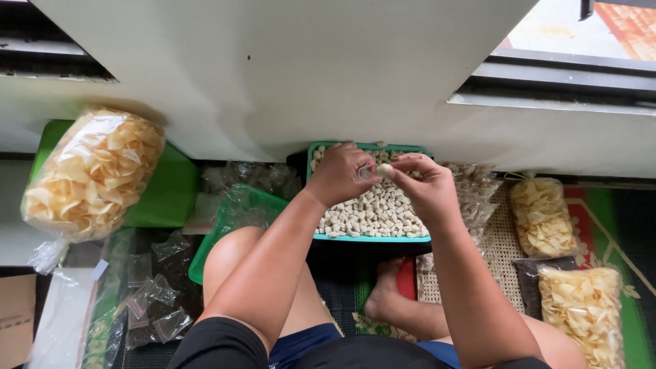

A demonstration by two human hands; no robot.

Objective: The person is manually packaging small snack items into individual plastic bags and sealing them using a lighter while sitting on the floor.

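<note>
From the head camera, the left hand [339, 174] and right hand [427, 184] meet above the far edge of a teal tray [372, 238] of pale crackers [372, 208] on the floor. The right hand's fingers pinch one cracker piece [385, 169]; the left hand's fingers close on a small clear bag [367, 173]. Bags of chips [92, 174] lie beside them.

Pale beige pieces [372, 208] in teal tray [372, 238]

left hand [342, 174]: raised, fingers curled, knuckles up | right hand [425, 183]: just beside it, thumb and fingertips pinched | both forearms extended forward, hands nearly touching | legs folded beneath
</note>
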